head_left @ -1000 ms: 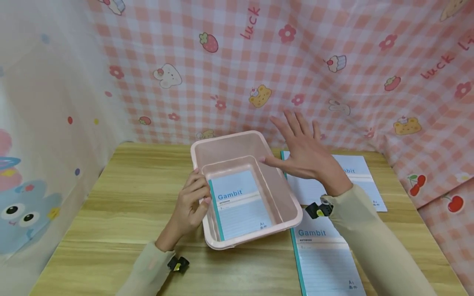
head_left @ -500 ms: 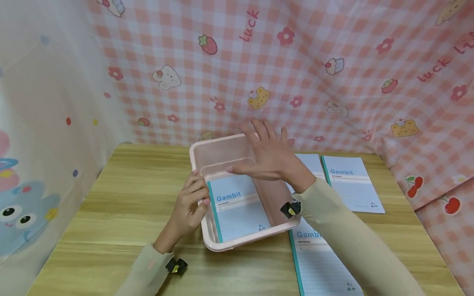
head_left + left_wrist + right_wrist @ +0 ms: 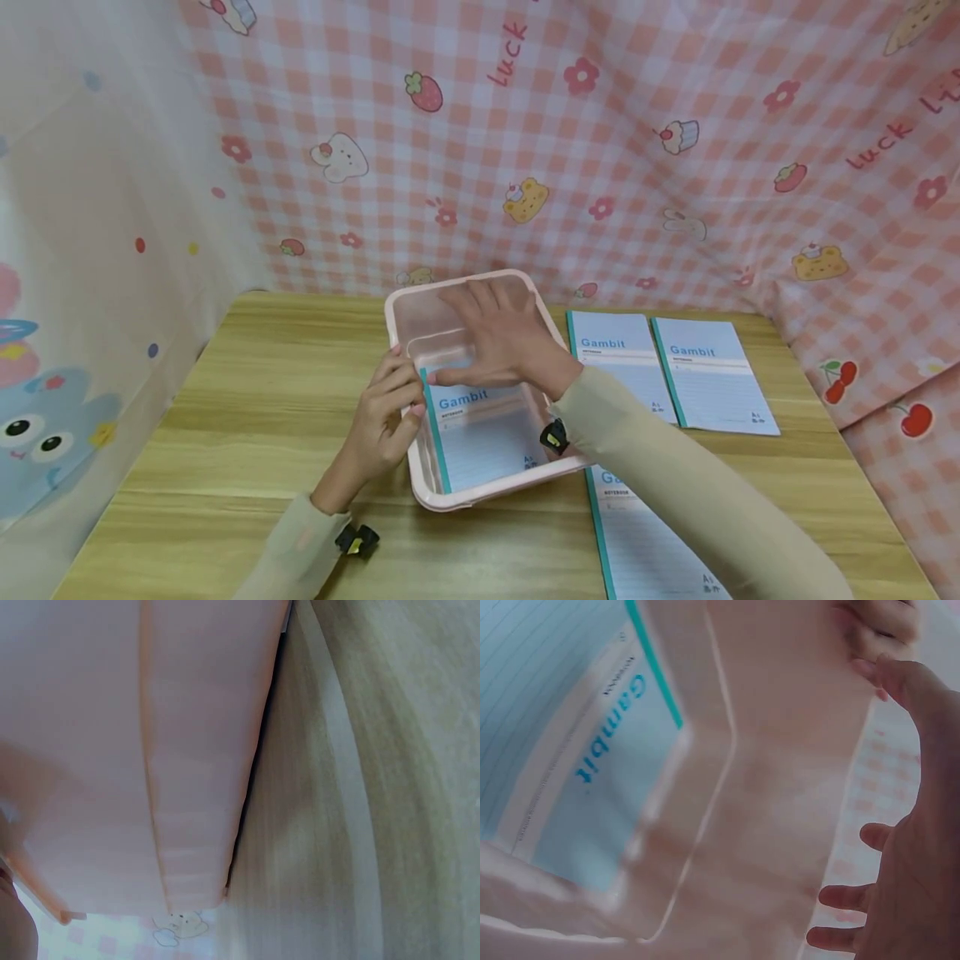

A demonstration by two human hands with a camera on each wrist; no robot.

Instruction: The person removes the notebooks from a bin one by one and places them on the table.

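Observation:
A pink plastic basin stands on the wooden table, turned slightly askew. My left hand grips its left rim, fingers curled over the edge. Inside on the bottom lies a notebook marked "Gambit", with a teal spine strip. My right hand is spread flat above the basin, fingers apart, holding nothing and covering the notebook's upper part in the head view. In the right wrist view the same notebook shows below the spread right hand. The basin's outer wall fills much of the left wrist view.
Right of the basin lie two notebooks side by side, a nearer one and a farther one. Another notebook lies in front of them, partly under the right forearm. A pink checked curtain hangs behind the table.
My right hand has moved left, from above the right-hand notebooks to over the basin, staying spread. The left hand keeps its grip, and the basin stays in place.

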